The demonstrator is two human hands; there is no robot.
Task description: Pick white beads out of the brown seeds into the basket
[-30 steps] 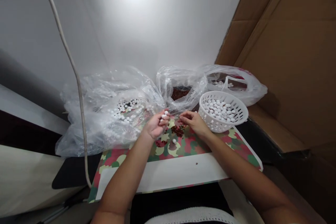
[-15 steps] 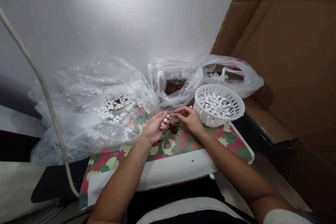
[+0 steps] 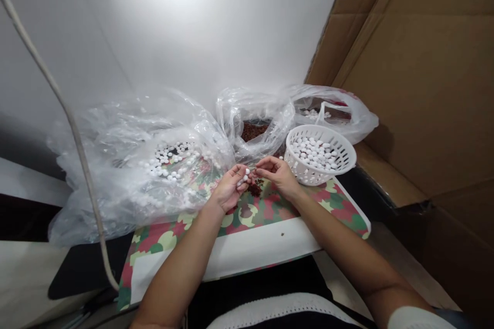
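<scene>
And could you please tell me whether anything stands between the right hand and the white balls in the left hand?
Nothing visible blocks the right hand from the white balls in the left hand. The dark red pieces lie lower, on the patterned cover, and the white basket stands to the right, outside the gap.

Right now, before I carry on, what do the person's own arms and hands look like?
The left hand and right hand wear no gloves, and no watch or bracelet shows. The left forearm is uncovered as far as it shows. On the right arm, the edge of a white sleeve appears near the elbow.
</scene>
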